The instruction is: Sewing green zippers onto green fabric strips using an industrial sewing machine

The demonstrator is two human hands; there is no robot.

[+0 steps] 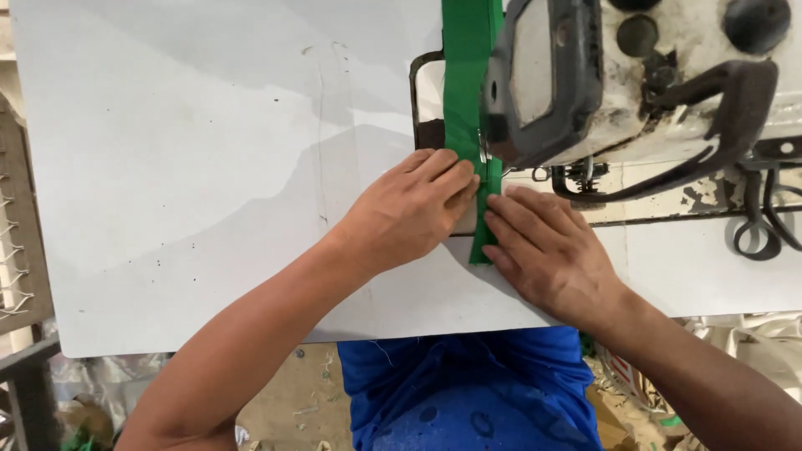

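Observation:
A narrow green fabric strip runs from the top of the view down under the head of a worn sewing machine to the table's front part. My left hand lies flat on the table with its fingertips pressing the strip's left edge near the needle. My right hand lies flat on the strip's lower right side, fingers pointing toward the needle area. The strip's end shows between both hands. The needle itself is hidden by the machine head.
The white table stretches wide to the left, with small dark specks on it. A metal frame stands at the left edge. Below the table's front edge I see blue clothing and debris on the floor.

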